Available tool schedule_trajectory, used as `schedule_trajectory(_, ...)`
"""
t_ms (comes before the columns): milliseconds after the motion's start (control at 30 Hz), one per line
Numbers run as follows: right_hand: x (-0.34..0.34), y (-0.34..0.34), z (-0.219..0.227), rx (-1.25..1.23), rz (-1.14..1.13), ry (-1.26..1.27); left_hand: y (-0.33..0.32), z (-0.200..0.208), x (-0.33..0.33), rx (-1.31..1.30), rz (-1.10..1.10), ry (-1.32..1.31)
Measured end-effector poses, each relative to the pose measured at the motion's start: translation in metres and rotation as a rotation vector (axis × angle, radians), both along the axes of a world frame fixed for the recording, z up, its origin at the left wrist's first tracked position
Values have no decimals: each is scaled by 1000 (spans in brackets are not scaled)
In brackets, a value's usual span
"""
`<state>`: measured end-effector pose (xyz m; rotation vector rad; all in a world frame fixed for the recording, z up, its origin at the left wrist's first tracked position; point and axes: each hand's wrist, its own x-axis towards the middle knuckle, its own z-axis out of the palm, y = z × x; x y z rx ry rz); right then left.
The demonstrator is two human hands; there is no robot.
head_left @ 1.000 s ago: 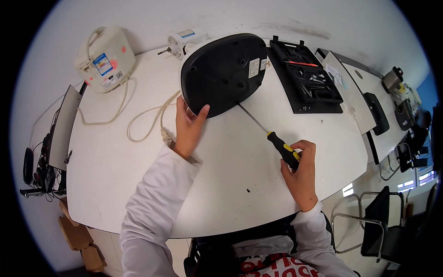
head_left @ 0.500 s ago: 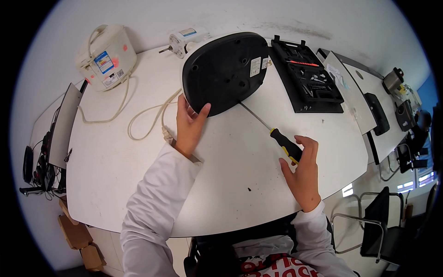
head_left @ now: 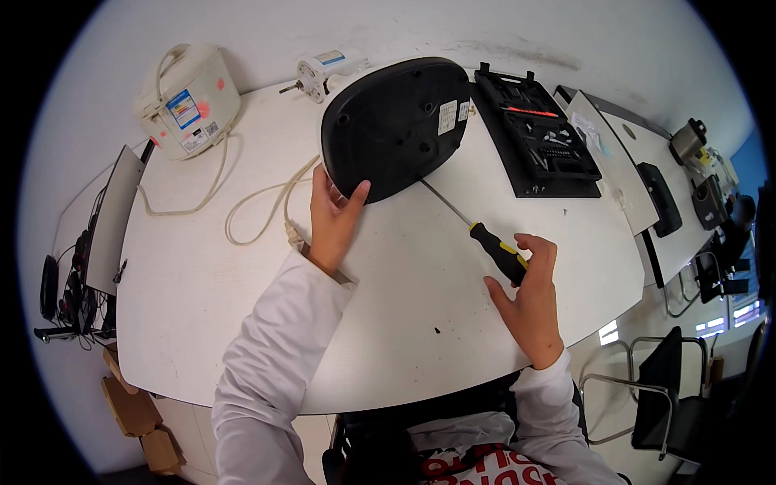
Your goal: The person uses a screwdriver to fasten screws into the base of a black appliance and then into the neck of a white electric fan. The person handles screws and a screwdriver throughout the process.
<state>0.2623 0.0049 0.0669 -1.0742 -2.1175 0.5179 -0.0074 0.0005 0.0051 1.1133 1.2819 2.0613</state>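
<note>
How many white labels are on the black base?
2: a larger label and, to its right, a narrower label, near the right edge of the base. None seems hidden.

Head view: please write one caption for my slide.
Left hand holds a tilted black base while right hand loosely cups a screwdriver aimed at it.

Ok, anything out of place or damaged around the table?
A small dark fragment lies loose on the white table, left of the right hand, like stray debris; dark scuffs also mark the pale wall.
</note>
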Motion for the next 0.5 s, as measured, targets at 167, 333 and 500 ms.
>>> schedule_trajectory(167, 8, 8, 0, -78, 9, -80, -1, 2, 0, 7, -11, -8)
schedule_trajectory(333, 10, 18, -14, -32, -20, -48, 1, 2, -1, 5, -4, 12)
schedule_trajectory(500, 7, 9, -13, -99, -34, 84, 0, -1, -2, 18, 15, 21)
